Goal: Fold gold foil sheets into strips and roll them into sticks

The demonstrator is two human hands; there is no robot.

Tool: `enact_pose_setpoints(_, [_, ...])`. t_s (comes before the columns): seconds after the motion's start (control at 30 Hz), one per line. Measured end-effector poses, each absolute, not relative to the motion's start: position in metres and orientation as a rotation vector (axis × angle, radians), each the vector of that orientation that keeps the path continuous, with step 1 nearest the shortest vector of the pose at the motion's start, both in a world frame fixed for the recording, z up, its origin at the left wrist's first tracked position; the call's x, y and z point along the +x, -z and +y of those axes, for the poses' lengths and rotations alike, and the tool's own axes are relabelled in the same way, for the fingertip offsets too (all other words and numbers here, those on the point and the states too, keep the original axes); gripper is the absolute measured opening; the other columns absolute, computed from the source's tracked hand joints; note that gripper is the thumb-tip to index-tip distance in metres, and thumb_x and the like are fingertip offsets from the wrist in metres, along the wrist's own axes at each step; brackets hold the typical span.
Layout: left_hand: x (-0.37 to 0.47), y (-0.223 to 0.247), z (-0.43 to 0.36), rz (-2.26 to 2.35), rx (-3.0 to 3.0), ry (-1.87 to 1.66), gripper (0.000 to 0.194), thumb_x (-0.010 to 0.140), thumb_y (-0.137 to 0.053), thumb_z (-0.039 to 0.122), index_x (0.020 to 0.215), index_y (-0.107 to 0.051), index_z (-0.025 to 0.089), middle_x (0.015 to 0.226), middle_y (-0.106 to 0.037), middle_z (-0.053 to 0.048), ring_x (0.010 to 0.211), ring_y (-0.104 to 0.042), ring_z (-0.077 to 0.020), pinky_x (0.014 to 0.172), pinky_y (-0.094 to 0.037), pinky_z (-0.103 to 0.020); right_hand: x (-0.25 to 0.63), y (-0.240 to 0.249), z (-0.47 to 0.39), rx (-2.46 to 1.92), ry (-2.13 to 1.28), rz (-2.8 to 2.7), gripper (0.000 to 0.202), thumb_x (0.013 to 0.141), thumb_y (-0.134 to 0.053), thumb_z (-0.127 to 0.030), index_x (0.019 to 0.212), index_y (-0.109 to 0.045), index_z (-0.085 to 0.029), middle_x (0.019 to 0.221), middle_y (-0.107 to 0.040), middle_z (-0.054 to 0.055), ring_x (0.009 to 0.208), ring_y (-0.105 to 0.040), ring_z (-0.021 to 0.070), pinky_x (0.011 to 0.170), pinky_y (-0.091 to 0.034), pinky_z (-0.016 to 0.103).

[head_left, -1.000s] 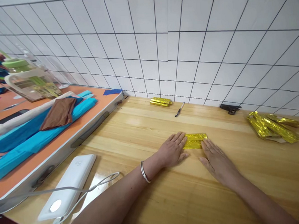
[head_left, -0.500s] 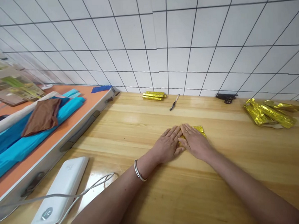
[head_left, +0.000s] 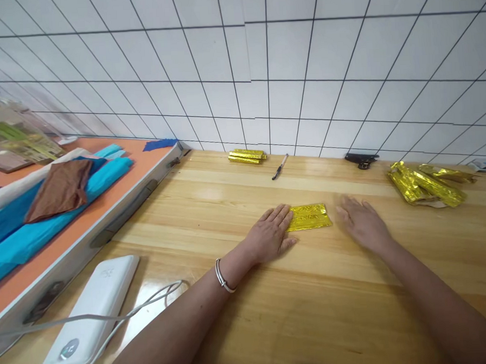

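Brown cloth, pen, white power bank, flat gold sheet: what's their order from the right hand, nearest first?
1. Flat gold sheet, just left of the right hand
2. Pen, left, near the wall
3. White power bank, far left, front
4. Brown cloth, far left, orange table

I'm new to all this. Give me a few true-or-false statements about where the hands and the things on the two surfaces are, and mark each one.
1. The left hand lies flat over one end of the flat gold foil. True.
2. The right hand is pressing on that foil too. False: it is off to the right, apart from it.
3. The pen lies between the gold bundle and the black object near the wall. True.
4. The bracelet is on the right wrist. False: it is on the left.
5. The brown piece lies on top of blue material. True.
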State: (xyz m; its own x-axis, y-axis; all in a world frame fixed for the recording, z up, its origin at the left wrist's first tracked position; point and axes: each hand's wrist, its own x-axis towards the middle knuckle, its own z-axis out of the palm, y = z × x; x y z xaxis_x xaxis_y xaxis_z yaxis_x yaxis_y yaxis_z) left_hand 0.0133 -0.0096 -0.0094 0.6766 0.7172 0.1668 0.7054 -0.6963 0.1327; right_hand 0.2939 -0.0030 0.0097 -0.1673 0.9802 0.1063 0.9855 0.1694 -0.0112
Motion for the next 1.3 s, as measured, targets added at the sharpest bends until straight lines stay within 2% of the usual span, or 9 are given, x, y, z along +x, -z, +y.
enact_pose_setpoints(0.1, [0.014,0.009,-0.010,1.207,2.826,-0.311,0.068,0.089,-0.023,0.058,0.141,-0.024,0.014,0.149,-0.020,-0.012,0.138,-0.014,-0.0240,0.111,-0.015,-0.039,0.268,-0.015,-0.007,-1.874,0.168,-2.296,0.062,0.094,-0.015,-0.043,0.139,-0.030,-0.004,0.143,-0.034,0.015,0.135,-0.023,0.0239,0.110,-0.019,0.043])
enact_pose_setpoints(0.2, [0.015,0.008,-0.009,1.213,2.825,-0.292,0.068,0.090,-0.024,0.057,0.142,-0.022,0.013,0.149,-0.020,-0.012,0.138,-0.014,-0.0239,0.111,-0.015,-0.040,0.225,-0.007,-0.010,-1.648,0.089,-2.466,0.059,0.093,-0.017,-0.044,0.140,-0.031,-0.011,0.148,-0.025,0.011,0.137,-0.015,0.0225,0.111,-0.017,0.042])
enact_pose_setpoints(0.33, [0.012,0.007,-0.010,1.186,2.829,-0.288,0.071,0.089,-0.027,0.057,0.143,-0.018,0.012,0.149,-0.019,-0.013,0.139,-0.013,-0.0238,0.111,-0.015,-0.040,0.198,0.011,-0.010,-1.514,-0.021,-2.621,0.068,0.091,-0.016,-0.054,0.144,-0.018,-0.012,0.151,-0.015,0.011,0.138,-0.010,0.0226,0.111,-0.015,0.043])
enact_pose_setpoints(0.43, [-0.002,0.005,-0.018,1.162,2.828,-0.265,0.071,0.088,-0.028,0.058,0.143,-0.020,0.012,0.149,-0.017,-0.013,0.139,-0.011,-0.0252,0.112,-0.013,-0.041,0.202,0.016,-0.009,-1.491,-0.028,-2.655,0.072,0.090,-0.018,-0.057,0.144,-0.017,-0.010,0.151,-0.011,0.012,0.138,-0.007,0.0241,0.111,-0.013,0.044])
enact_pose_setpoints(0.57, [-0.031,-0.007,-0.032,1.136,2.779,-0.207,0.074,0.088,-0.030,0.060,0.143,-0.018,0.012,0.149,-0.016,-0.014,0.139,-0.011,-0.0267,0.112,-0.013,-0.043,0.211,0.012,-0.007,-1.382,-0.050,-2.696,0.072,0.090,-0.021,-0.057,0.144,-0.016,-0.011,0.151,-0.011,0.012,0.138,-0.005,0.0240,0.112,-0.013,0.044])
enact_pose_setpoints(0.73, [-0.049,-0.023,-0.029,0.992,2.742,-0.208,0.054,0.094,-0.025,0.047,0.142,-0.024,0.023,0.150,-0.019,-0.005,0.139,-0.015,-0.0201,0.113,-0.017,-0.038,0.222,0.007,0.011,-1.082,-0.197,-2.803,0.066,0.091,-0.026,-0.053,0.145,-0.014,-0.016,0.151,-0.012,0.009,0.138,-0.008,0.0235,0.112,-0.013,0.044])
enact_pose_setpoints(0.87, [-0.041,-0.017,-0.019,0.817,2.800,-0.156,0.053,0.094,-0.026,0.047,0.142,-0.024,0.026,0.148,-0.023,-0.003,0.139,-0.013,-0.0205,0.113,-0.011,-0.041,0.229,0.005,0.028,-0.946,-0.338,-2.849,0.060,0.093,-0.027,-0.048,0.145,-0.018,-0.019,0.151,-0.017,0.008,0.138,-0.013,0.0229,0.112,-0.015,0.044])
enact_pose_setpoints(1.1, [-0.027,-0.015,-0.037,0.940,2.783,-0.130,0.059,0.091,-0.028,0.054,0.141,-0.026,0.023,0.147,-0.027,-0.005,0.137,-0.019,-0.0243,0.111,-0.016,-0.043,0.234,0.010,0.046,-0.954,-0.321,-2.817,0.055,0.094,-0.025,-0.045,0.144,-0.019,-0.024,0.150,-0.019,0.004,0.138,-0.014,0.0201,0.112,-0.014,0.042])
enact_pose_setpoints(1.3, [0.011,-0.021,-0.080,1.299,2.707,-0.111,0.069,0.087,-0.026,0.061,0.139,-0.031,0.017,0.143,-0.034,-0.011,0.134,-0.025,-0.0301,0.103,-0.027,-0.044,0.244,0.017,0.091,-1.129,-0.176,-2.793,0.061,0.092,-0.020,-0.052,0.145,-0.018,-0.020,0.151,-0.017,0.007,0.138,-0.014,0.0224,0.111,-0.016,0.042])
